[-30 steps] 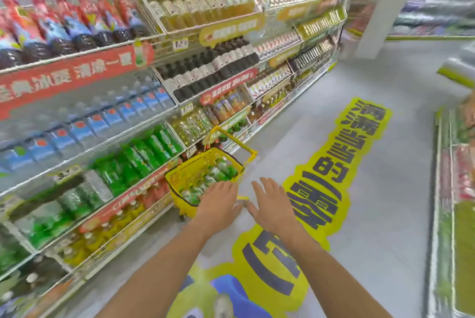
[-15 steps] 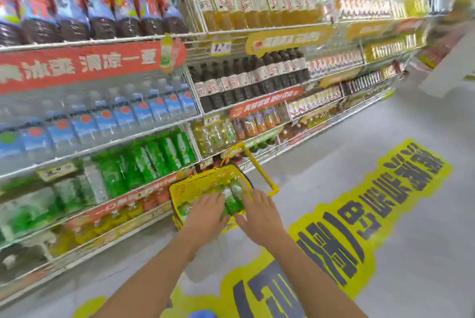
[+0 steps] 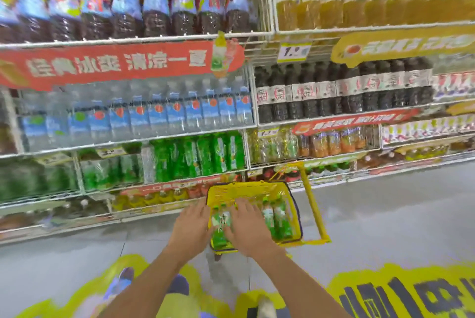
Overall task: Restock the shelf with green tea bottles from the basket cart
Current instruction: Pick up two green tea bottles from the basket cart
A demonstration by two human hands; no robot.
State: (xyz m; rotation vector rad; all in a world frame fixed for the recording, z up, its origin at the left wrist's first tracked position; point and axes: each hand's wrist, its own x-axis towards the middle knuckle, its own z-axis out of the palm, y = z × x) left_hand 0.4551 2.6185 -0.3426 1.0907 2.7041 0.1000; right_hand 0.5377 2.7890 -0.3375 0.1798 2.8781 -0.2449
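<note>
On my side of the basket cart, a yellow floor sticker with dark characters is spreading across the grey floor. My two forearms are stretching out over it.

My left hand is hovering at the cart's left rim. Its fingers are lying straight and close together, pointing toward the far wall of the cart. My right hand is hanging over the near middle of the cart with its fingers fanned wide and gripping nothing. One green tea bottle is standing between the two hands, with my right thumb just beside it. Through the blur I cannot tell whether either hand is actually touching it.

More green tea bottles are standing upright along the cart's right side, green caps up. The long yellow handle is slanting up on the cart's right.

Beyond the cart's far rim the shelf is rising in white wire tiers. Just above the cart a row of green-labelled bottles is filling one tier. Higher up, blue-labelled water bottles are standing under a red banner. Up and to the right of the cart, dark bottles are lining another tier.
</note>
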